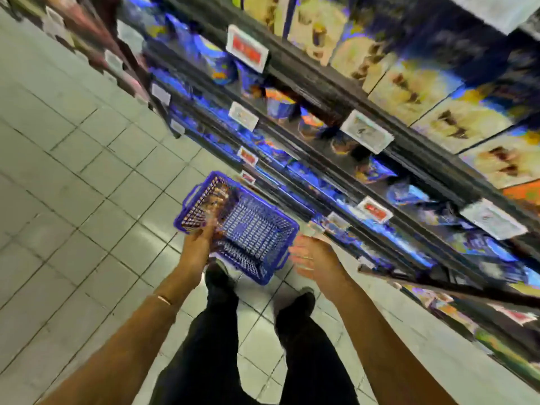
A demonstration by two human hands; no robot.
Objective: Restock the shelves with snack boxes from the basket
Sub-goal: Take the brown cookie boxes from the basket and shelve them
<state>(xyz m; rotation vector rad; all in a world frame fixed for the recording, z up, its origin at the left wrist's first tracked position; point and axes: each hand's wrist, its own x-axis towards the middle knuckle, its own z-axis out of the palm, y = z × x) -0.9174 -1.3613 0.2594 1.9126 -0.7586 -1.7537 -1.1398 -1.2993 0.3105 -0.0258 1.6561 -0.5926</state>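
A blue plastic basket (257, 229) stands on the tiled floor in front of my feet. Brown snack boxes (209, 200) are packed at its left end, and the rest of its mesh bottom shows. My left hand (201, 241) reaches over the near rim, its fingers stretched toward the boxes; motion blur hides any grip. My right hand (309, 255) hovers beside the basket's right corner with relaxed fingers and holds nothing.
Dark shelves (336, 92) run along the right, with blue snack packs (216, 62), cream boxes (409, 86) on the upper level and white price tags (366, 131) on the edges. Grey floor tiles (73, 185) spread to the left. My dark-trousered legs (216, 331) stand just behind the basket.
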